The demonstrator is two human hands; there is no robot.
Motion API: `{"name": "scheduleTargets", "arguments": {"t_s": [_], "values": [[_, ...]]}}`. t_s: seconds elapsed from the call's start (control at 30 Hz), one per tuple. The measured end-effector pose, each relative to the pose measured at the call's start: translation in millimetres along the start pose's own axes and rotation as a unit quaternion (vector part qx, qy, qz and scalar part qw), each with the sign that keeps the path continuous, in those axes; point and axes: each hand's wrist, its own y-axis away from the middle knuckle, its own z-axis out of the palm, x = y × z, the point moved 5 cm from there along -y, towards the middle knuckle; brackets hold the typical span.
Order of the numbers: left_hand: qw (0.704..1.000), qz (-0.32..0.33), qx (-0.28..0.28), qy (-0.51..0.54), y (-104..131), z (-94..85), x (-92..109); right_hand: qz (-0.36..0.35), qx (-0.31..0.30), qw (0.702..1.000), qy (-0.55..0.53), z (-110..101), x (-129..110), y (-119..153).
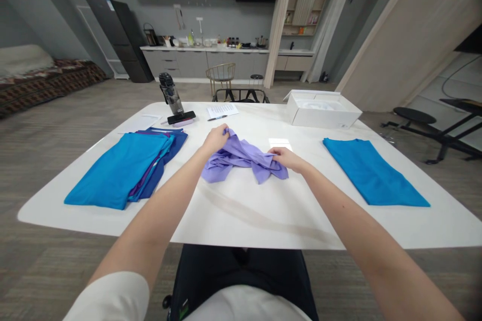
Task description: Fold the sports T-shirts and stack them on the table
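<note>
A crumpled light purple cloth garment (pixel 244 155) lies bunched on the white table (pixel 241 210) in front of me. My left hand (pixel 217 138) pinches its upper left part, fingers closed on the fabric. At the garment's right end, my right hand (pixel 288 158) grips an edge between thumb and fingers. The garment's exact kind cannot be told from its folds. To the left sits a stack of folded cloths, with a bright blue cloth (pixel 116 170) on top and purple and dark blue cloths (pixel 160 160) beneath. A single folded blue cloth (pixel 372 170) lies flat on the right.
A white open box (pixel 324 110) stands at the back right of the table. Toward the back left are a clear bottle (pixel 171 94), a black phone-like object (pixel 181 117), a pen (pixel 217 118) and a printed sheet (pixel 223 109). Beyond the far edge stands a chair (pixel 241 94).
</note>
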Motion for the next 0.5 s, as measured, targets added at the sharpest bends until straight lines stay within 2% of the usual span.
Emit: {"name": "scheduleTargets", "arguments": {"t_s": [0.07, 0.13, 0.23, 0.3, 0.37, 0.5], "values": [[0.998, -0.041, 0.050, 0.001, 5, -8.7, -2, 0.011, 0.058, 0.996, -0.060, -5, -5, 1], [0.994, -0.059, 0.093, 0.008, 7, -23.9, 1, 0.006, 0.112, 0.991, -0.076, -16, -18, 5], [0.992, -0.018, 0.125, 0.018, 4, -58.2, 19, -0.054, 0.212, 0.974, 0.049, -45, -63, 18], [0.989, 0.032, 0.141, 0.018, 1, -88.6, 40, -0.112, 0.275, 0.939, 0.175, -67, -107, 32], [0.982, 0.076, 0.170, 0.021, -1, -124.4, 65, -0.170, 0.320, 0.887, 0.288, -87, -156, 47], [0.956, 0.125, 0.263, 0.034, -8, -201.5, 109, -0.201, 0.413, 0.791, 0.405, -132, -239, 73]]}}
